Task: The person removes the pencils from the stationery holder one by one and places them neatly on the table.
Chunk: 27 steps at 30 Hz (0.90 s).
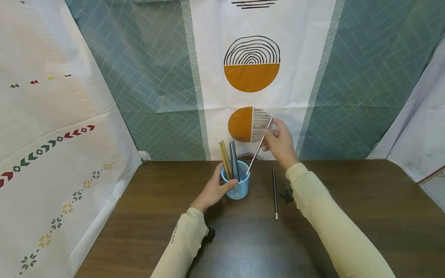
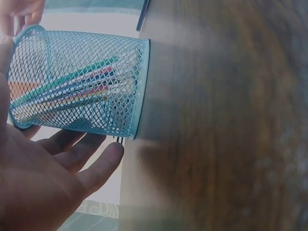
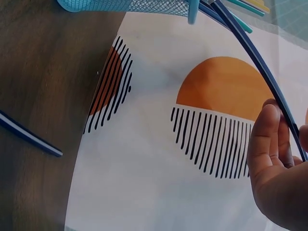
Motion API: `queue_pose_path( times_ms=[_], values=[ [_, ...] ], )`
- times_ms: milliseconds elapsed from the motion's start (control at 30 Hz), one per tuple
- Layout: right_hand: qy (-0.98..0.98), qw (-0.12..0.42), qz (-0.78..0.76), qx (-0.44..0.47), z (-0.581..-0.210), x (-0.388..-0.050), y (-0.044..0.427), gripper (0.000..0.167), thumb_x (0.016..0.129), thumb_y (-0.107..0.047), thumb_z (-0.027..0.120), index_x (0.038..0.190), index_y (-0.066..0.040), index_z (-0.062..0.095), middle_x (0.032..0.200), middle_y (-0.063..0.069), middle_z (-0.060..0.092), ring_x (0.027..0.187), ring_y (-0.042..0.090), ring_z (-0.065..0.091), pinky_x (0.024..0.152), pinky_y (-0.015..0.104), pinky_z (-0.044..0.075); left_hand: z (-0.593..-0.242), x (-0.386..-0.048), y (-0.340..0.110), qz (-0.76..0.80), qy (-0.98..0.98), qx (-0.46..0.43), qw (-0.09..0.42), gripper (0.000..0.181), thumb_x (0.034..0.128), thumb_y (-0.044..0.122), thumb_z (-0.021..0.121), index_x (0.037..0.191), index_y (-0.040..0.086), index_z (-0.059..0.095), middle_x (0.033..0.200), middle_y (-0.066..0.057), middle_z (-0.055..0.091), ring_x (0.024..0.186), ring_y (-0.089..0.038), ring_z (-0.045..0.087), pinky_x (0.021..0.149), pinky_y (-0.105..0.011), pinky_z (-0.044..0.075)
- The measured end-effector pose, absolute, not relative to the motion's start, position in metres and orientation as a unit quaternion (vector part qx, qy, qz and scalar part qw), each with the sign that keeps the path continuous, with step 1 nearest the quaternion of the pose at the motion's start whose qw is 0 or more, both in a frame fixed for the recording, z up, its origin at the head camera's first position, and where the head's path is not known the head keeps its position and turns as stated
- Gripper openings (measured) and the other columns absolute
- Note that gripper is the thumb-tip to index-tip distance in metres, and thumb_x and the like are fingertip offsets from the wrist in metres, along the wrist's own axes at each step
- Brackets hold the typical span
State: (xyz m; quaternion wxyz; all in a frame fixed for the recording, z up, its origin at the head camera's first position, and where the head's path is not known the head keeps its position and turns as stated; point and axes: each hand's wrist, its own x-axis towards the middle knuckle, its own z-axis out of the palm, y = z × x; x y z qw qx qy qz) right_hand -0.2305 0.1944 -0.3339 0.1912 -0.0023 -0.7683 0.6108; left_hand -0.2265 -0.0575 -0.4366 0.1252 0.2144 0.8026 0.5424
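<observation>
A light blue mesh pencil cup [image 1: 240, 192] stands upright on the table, with several pencils [image 2: 72, 89] leaning inside it. My left hand [image 1: 213, 190] holds the cup from its left side, thumb near the rim and fingers around the wall. Above and to the right, my right hand [image 1: 281, 146] pinches a dark, shiny pencil [image 3: 255, 55] near its upper end. That pencil slants down to the left, its lower end inside the cup's mouth. Another dark pencil [image 1: 275, 193] lies on the table right of the cup, below the right hand.
The brown wooden table [image 1: 160, 216] has its far edge just behind the cup. A patterned white and green cloth [image 1: 160, 77] hangs behind it. White cloths hang at the left [image 1: 52, 154] and right [image 1: 417, 127].
</observation>
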Motion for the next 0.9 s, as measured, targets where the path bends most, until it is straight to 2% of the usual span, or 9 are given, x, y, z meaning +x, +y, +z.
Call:
queue_pose_path(
  times_ms=[100,233,367,533,733,900],
  values=[
    [-0.767,0.196,0.611,-0.013,-0.334,-0.23,0.198,0.05,0.105,-0.017,0.055,0.152,-0.012,0.038,0.102,0.03,0.064,0.072,0.033,0.066,0.062,0.031,0.059,-0.437,-0.226,-0.058,0.543,0.802,0.214,0.126,0.078,0.0944,0.048,0.068,0.157,0.036,0.022,0.157,-0.008,0.036,0.144,-0.034,0.032,0.111,-0.068,0.023],
    [-0.766,0.204,0.609,-0.021,-0.334,-0.229,0.205,0.049,0.105,-0.017,0.055,0.152,-0.013,0.04,0.101,0.029,0.064,0.07,0.027,0.066,0.062,0.029,0.058,-0.437,-0.226,-0.058,0.546,0.8,0.215,0.127,0.079,0.0945,0.047,0.069,0.157,0.037,0.022,0.157,-0.008,0.036,0.144,-0.034,0.031,0.11,-0.068,0.023],
    [-0.765,0.211,0.608,-0.012,-0.336,-0.226,0.213,0.047,0.105,-0.016,0.056,0.15,-0.01,0.043,0.093,0.027,0.061,0.066,0.019,0.063,0.061,0.028,0.058,-0.436,-0.226,-0.058,0.551,0.796,0.217,0.126,0.08,0.0938,0.049,0.069,0.157,0.036,0.022,0.158,-0.008,0.035,0.145,-0.035,0.03,0.11,-0.069,0.022],
    [-0.777,0.218,0.591,-0.013,-0.342,-0.221,0.225,0.047,0.104,-0.017,0.058,0.149,-0.008,0.046,0.085,0.02,0.061,0.065,0.021,0.063,0.057,0.028,0.057,-0.435,-0.226,-0.058,0.547,0.799,0.218,0.125,0.079,0.0943,0.048,0.069,0.157,0.037,0.022,0.157,-0.007,0.036,0.144,-0.033,0.032,0.11,-0.068,0.024],
    [-0.804,0.2,0.56,-0.032,-0.351,-0.216,0.239,0.048,0.104,-0.022,0.058,0.148,-0.008,0.046,0.088,0.021,0.063,0.065,0.018,0.062,0.056,0.028,0.056,-0.436,-0.227,-0.057,0.543,0.801,0.222,0.12,0.079,0.0955,0.045,0.068,0.158,0.035,0.021,0.156,-0.008,0.037,0.143,-0.033,0.034,0.111,-0.065,0.025],
    [-0.822,0.17,0.542,-0.041,-0.361,-0.213,0.251,0.048,0.105,-0.022,0.057,0.149,-0.008,0.045,0.091,0.022,0.064,0.068,0.02,0.064,0.061,0.036,0.059,-0.437,-0.228,-0.056,0.545,0.798,0.231,0.112,0.079,0.0963,0.039,0.069,0.159,0.03,0.022,0.153,-0.01,0.041,0.141,-0.033,0.036,0.112,-0.062,0.026]
  ],
)
